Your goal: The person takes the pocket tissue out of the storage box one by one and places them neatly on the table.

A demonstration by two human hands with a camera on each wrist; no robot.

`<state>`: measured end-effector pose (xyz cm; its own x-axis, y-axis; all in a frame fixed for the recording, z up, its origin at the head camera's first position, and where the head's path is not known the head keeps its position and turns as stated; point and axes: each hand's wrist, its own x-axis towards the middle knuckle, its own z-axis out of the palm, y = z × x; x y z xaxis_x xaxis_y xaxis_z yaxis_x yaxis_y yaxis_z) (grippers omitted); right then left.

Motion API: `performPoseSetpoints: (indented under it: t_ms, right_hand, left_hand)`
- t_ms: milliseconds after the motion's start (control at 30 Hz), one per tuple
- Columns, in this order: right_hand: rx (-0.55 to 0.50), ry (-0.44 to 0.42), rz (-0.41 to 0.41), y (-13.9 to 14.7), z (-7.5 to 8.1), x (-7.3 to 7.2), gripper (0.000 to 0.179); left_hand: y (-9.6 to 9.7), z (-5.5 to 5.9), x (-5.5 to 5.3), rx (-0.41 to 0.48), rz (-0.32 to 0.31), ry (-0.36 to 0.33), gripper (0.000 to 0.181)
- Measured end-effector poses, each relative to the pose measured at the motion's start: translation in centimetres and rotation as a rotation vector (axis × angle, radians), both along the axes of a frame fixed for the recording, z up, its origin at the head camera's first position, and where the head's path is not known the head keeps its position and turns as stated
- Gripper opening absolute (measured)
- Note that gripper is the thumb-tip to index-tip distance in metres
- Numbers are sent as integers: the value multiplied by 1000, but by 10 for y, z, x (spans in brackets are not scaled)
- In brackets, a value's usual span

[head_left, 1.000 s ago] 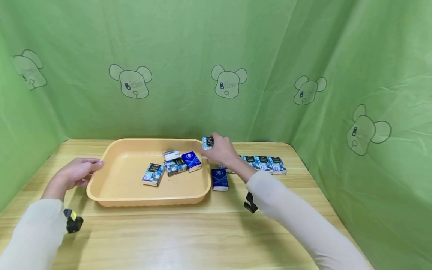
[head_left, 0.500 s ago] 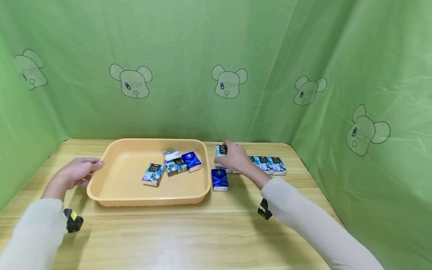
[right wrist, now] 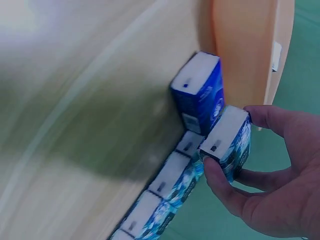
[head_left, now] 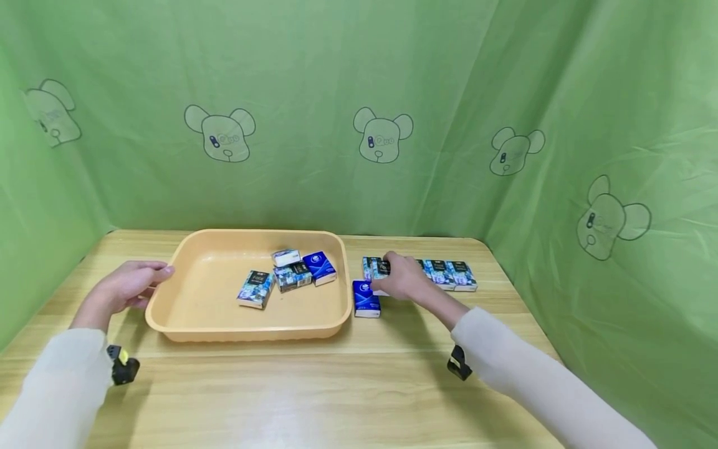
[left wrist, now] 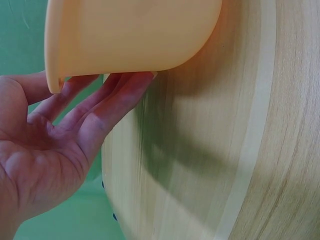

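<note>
My left hand (head_left: 128, 287) holds the left rim of the shallow orange plastic tray (head_left: 202, 305), thumb at the rim and fingers against the outer wall (left wrist: 130, 55). My right hand (head_left: 408, 277) pinches a small tissue pack (right wrist: 227, 132) with a blue floral and black print, between thumb and fingers. That pack is just above the left end of a row of similar tissue packs (head_left: 440, 274) on the table. Close by, a dark blue tissue pack (head_left: 366, 300) lies beside the tray's right wall.
Inside the tray's right half lie several tissue packs: a floral one (head_left: 255, 289), a dark blue one (head_left: 320, 268) and others leaning together. Green curtains (head_left: 303, 174) with bear-head prints hang behind and at the sides of the wooden table (head_left: 269, 393).
My right hand has carried the floral tissue pack from over the tray's right rim rightward and down, close over the row's left end. My left hand stays at the tray rim.
</note>
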<state>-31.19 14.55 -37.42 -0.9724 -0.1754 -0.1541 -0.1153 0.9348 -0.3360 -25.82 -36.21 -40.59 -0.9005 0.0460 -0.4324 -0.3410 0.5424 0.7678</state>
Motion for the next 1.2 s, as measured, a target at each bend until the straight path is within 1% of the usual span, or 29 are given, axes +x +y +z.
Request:
performPoseSetpoints:
  t_ms: [133, 400, 667, 1200]
  right_hand:
    - [13, -18, 2, 7, -3, 3, 86]
    - [67, -41, 63, 14, -12, 8, 85]
    - [43, -54, 49, 17, -17, 10, 84]
    - [15, -70, 50, 22, -20, 12, 87]
  left_hand:
    - [0, 1, 0, -3, 1, -6, 77]
    - [1, 1, 0, -5, 4, -4, 77]
    - [0, 0, 2, -19, 0, -4, 78]
    - [2, 2, 1, -4, 9, 3, 76]
